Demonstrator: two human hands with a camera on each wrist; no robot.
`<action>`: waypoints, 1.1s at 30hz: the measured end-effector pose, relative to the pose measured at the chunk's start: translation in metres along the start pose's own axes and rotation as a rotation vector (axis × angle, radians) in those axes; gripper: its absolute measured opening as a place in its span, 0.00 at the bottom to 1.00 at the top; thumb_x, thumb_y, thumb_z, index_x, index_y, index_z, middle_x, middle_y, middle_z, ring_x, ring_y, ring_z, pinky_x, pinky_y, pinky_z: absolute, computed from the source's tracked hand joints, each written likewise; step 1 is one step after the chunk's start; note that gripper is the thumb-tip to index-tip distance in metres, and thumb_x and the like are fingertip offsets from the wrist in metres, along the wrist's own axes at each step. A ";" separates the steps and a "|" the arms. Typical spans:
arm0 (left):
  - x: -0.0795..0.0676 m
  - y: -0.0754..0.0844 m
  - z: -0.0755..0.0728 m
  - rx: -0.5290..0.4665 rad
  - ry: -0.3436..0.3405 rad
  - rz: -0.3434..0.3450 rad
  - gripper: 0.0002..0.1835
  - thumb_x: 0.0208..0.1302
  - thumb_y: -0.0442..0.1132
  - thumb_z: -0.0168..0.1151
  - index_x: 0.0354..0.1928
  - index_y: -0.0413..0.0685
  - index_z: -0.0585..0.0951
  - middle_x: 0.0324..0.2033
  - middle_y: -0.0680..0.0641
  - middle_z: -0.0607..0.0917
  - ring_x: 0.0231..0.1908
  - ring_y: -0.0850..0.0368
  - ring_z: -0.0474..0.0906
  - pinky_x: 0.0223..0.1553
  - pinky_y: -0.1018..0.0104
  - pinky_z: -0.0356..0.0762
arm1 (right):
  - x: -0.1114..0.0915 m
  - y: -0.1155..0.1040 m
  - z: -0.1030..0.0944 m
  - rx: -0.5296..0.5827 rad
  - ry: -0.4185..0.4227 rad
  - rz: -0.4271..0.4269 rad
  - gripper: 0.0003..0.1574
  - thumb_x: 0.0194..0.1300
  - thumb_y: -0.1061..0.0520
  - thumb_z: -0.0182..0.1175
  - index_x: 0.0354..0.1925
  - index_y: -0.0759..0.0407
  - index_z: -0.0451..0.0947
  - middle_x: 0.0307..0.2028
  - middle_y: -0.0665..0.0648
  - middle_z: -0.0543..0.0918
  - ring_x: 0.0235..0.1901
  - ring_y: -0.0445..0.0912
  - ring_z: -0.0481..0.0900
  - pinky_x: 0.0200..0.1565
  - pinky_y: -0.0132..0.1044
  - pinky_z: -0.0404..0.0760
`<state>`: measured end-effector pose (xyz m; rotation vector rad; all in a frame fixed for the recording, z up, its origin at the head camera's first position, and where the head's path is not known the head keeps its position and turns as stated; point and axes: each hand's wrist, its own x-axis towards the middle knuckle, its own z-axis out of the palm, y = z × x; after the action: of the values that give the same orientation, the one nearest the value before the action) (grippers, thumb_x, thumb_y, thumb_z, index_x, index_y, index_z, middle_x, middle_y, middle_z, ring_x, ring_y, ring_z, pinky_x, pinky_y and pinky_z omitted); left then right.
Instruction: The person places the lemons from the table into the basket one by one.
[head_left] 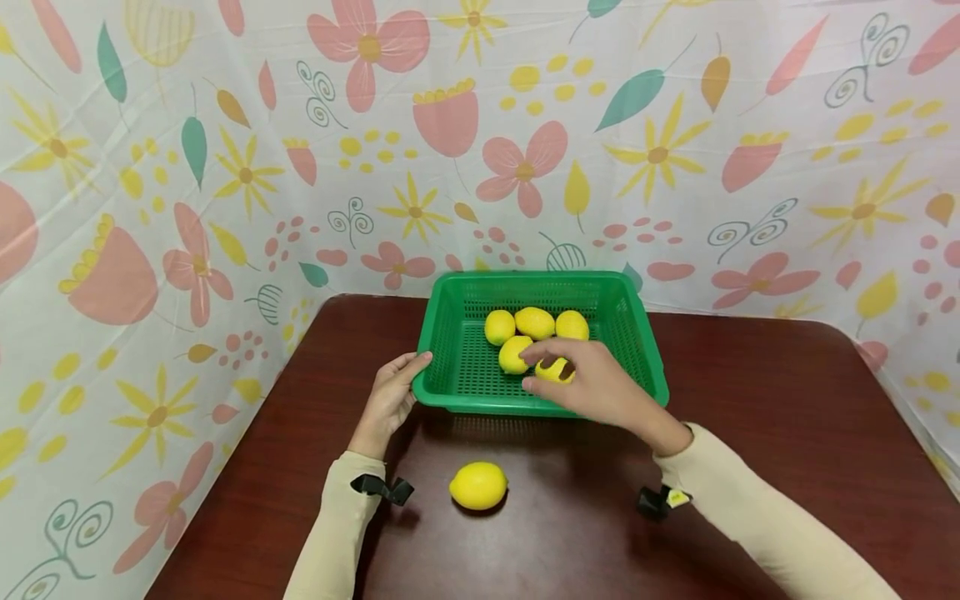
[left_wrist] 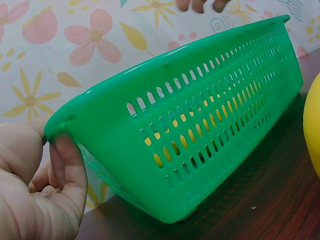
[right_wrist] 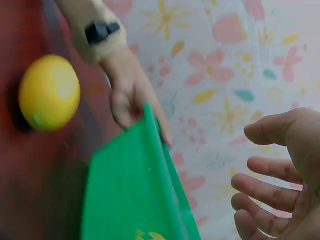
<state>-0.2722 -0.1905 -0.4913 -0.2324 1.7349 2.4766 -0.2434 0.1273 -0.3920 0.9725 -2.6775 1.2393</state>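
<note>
My left hand (head_left: 392, 393) grips the front left corner of a green plastic basket (head_left: 480, 407), thumb over the rim and fingers curled beneath it, as the left wrist view shows. Inside the basket lie several yellow lemons (head_left: 535, 322). My right hand (head_left: 592, 383) hovers over the basket's front right part, partly hiding one lemon (head_left: 553, 371). In the right wrist view its fingers (right_wrist: 270, 192) are spread and loosely bent, with nothing between them. A single lemon (head_left: 478, 486) lies on the table in front of the basket, between my forearms.
The basket stands at the back of a dark reddish-brown table (head_left: 750, 467). A white cloth (head_left: 675, 233) printed with flowers and leaves hangs behind and to the left of the table. Black straps (head_left: 382, 488) are worn on both wrists over cream sleeves.
</note>
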 end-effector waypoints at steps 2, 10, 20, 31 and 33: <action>0.000 -0.001 0.000 0.000 0.001 -0.005 0.14 0.73 0.41 0.66 0.52 0.38 0.79 0.33 0.50 0.84 0.28 0.63 0.83 0.30 0.72 0.83 | -0.012 -0.002 0.009 0.018 0.015 -0.025 0.19 0.65 0.47 0.72 0.54 0.45 0.84 0.47 0.43 0.87 0.44 0.41 0.81 0.41 0.42 0.84; 0.000 0.000 0.002 0.001 0.010 -0.003 0.10 0.72 0.41 0.66 0.47 0.42 0.80 0.31 0.51 0.84 0.27 0.63 0.82 0.29 0.73 0.83 | -0.047 -0.010 0.051 0.037 0.044 -0.202 0.19 0.62 0.50 0.74 0.52 0.46 0.85 0.44 0.40 0.86 0.42 0.36 0.80 0.38 0.36 0.83; 0.001 -0.001 0.001 0.004 0.007 -0.006 0.17 0.71 0.42 0.68 0.53 0.37 0.79 0.33 0.50 0.85 0.27 0.63 0.83 0.30 0.73 0.83 | -0.063 -0.008 0.100 -0.081 -0.078 -0.272 0.23 0.60 0.46 0.76 0.52 0.50 0.85 0.49 0.43 0.85 0.48 0.39 0.78 0.44 0.35 0.83; 0.002 -0.001 -0.001 0.006 -0.002 -0.008 0.21 0.72 0.42 0.67 0.58 0.34 0.77 0.36 0.49 0.85 0.30 0.62 0.85 0.32 0.71 0.85 | -0.064 0.001 0.123 -0.269 -0.126 -0.216 0.36 0.54 0.37 0.77 0.58 0.47 0.82 0.53 0.46 0.83 0.48 0.41 0.76 0.45 0.38 0.84; 0.002 -0.001 -0.001 0.008 -0.002 -0.007 0.21 0.71 0.42 0.67 0.57 0.34 0.77 0.35 0.49 0.85 0.30 0.62 0.85 0.32 0.71 0.85 | -0.064 0.002 0.125 -0.285 -0.127 -0.205 0.38 0.53 0.36 0.77 0.59 0.46 0.82 0.52 0.46 0.83 0.47 0.41 0.76 0.43 0.37 0.83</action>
<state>-0.2737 -0.1915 -0.4928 -0.2347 1.7399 2.4635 -0.1660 0.0745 -0.4965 1.2749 -2.6600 0.7574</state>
